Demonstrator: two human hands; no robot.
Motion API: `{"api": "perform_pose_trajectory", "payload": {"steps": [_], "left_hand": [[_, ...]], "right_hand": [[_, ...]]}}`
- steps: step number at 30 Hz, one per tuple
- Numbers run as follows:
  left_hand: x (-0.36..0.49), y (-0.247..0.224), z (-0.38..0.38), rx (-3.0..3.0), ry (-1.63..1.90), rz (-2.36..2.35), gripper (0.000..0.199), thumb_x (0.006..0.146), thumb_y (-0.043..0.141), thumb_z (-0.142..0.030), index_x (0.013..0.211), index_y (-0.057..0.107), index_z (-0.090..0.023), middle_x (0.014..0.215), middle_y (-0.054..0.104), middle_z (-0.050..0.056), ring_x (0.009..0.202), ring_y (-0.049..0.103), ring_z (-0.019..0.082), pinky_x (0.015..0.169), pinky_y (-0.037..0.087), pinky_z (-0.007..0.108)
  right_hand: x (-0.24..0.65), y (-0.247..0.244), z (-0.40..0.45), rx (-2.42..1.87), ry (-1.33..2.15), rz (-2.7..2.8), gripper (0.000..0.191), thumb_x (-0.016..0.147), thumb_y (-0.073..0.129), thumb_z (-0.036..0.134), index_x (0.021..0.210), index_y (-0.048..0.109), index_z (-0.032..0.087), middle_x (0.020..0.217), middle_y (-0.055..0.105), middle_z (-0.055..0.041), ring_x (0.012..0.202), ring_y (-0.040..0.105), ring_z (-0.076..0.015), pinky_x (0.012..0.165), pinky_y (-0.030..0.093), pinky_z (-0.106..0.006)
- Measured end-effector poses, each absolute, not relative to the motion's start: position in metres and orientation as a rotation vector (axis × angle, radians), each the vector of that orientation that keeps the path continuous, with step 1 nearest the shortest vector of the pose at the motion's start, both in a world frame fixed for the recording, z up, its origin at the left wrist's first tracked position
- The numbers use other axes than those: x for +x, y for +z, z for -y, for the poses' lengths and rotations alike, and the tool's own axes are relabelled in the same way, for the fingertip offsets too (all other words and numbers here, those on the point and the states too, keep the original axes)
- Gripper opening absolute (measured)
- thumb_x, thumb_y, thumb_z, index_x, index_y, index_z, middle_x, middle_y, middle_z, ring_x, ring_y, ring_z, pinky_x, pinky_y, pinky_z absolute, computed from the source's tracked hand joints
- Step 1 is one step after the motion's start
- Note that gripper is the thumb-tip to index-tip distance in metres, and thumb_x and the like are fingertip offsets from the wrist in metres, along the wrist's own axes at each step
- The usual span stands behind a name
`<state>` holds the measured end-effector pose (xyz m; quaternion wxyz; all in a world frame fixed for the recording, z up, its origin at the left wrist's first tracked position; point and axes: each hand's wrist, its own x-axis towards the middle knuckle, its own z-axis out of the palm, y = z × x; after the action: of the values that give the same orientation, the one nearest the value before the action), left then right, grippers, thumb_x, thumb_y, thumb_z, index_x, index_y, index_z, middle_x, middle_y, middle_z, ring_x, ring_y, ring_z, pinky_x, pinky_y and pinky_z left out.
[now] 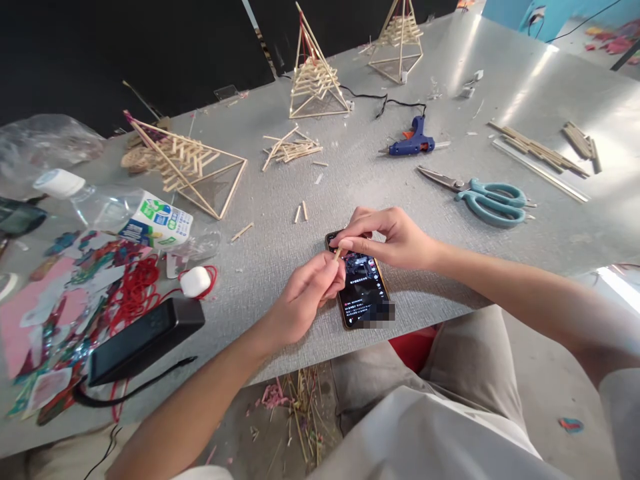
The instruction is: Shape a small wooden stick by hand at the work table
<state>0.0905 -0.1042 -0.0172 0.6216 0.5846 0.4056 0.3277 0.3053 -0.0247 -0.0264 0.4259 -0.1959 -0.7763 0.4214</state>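
Note:
Between my two hands is a short wooden stick. My left hand pinches its lower part between thumb and fingers. The fingertips of my right hand close on its upper end. Both hands are over a smartphone that lies face up with its screen lit, so part of the screen is covered. Just beyond my hands lie two short stick pieces. Further left there is another small piece.
Stick pyramids stand along the back, near a stick pile. To the right are a blue glue gun, scissors and longer sticks. A plastic bottle, red cord and a black device lie left.

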Motion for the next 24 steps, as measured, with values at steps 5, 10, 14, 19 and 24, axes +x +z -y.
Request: {"api": "perform_pose_trajectory", "payload": {"steps": [5, 10, 14, 19, 24], "left_hand": [[0.090, -0.015, 0.093, 1.381, 0.983, -1.133, 0.035, 0.108, 0.058, -0.052, 0.096, 0.063, -0.020, 0.064, 0.050, -0.004, 0.052, 0.036, 0.009, 0.048, 0.027, 0.025], [0.086, -0.016, 0.079, 1.228, 1.162, -1.095, 0.028, 0.104, 0.064, -0.045, 0.118, 0.067, -0.021, 0.082, 0.061, 0.000, 0.055, 0.043, 0.008, 0.042, 0.029, 0.021], [0.087, -0.021, 0.078, 1.197, 1.102, -1.015, 0.037, 0.103, 0.065, -0.042, 0.132, 0.063, -0.019, 0.106, 0.070, 0.008, 0.067, 0.055, 0.010, 0.045, 0.040, 0.019], [0.090, -0.022, 0.083, 1.360, 1.001, -1.018, 0.045, 0.107, 0.060, -0.046, 0.139, 0.061, -0.016, 0.119, 0.076, 0.016, 0.070, 0.066, 0.012, 0.049, 0.048, 0.022], [0.085, -0.021, 0.084, 1.511, 0.916, -1.120, 0.038, 0.108, 0.060, -0.047, 0.118, 0.070, -0.012, 0.101, 0.081, 0.013, 0.059, 0.069, 0.011, 0.046, 0.046, 0.021]], "right_hand": [[0.313, -0.028, 0.015, -0.519, 0.710, 2.107, 0.032, 0.109, 0.059, 0.041, 0.116, 0.082, 0.020, 0.112, 0.081, -0.0106, 0.099, 0.067, -0.0199, 0.094, 0.054, -0.040], [0.325, -0.043, -0.005, -0.396, 0.372, 2.396, 0.041, 0.108, 0.057, 0.042, 0.086, 0.085, 0.022, 0.144, 0.072, -0.0106, 0.126, 0.057, -0.0300, 0.108, 0.050, -0.053], [0.328, -0.045, -0.009, -0.639, 0.283, 2.292, 0.040, 0.111, 0.050, 0.041, 0.110, 0.084, 0.019, 0.145, 0.070, -0.0150, 0.129, 0.056, -0.0325, 0.112, 0.045, -0.058], [0.320, -0.035, -0.001, -0.483, 0.528, 2.182, 0.032, 0.110, 0.056, 0.040, 0.126, 0.077, 0.022, 0.122, 0.080, -0.0101, 0.110, 0.069, -0.0225, 0.103, 0.049, -0.045], [0.309, -0.034, 0.009, -0.531, 0.805, 2.055, 0.028, 0.107, 0.063, 0.042, 0.108, 0.081, 0.021, 0.102, 0.081, -0.0066, 0.095, 0.067, -0.0179, 0.091, 0.049, -0.036]]}}
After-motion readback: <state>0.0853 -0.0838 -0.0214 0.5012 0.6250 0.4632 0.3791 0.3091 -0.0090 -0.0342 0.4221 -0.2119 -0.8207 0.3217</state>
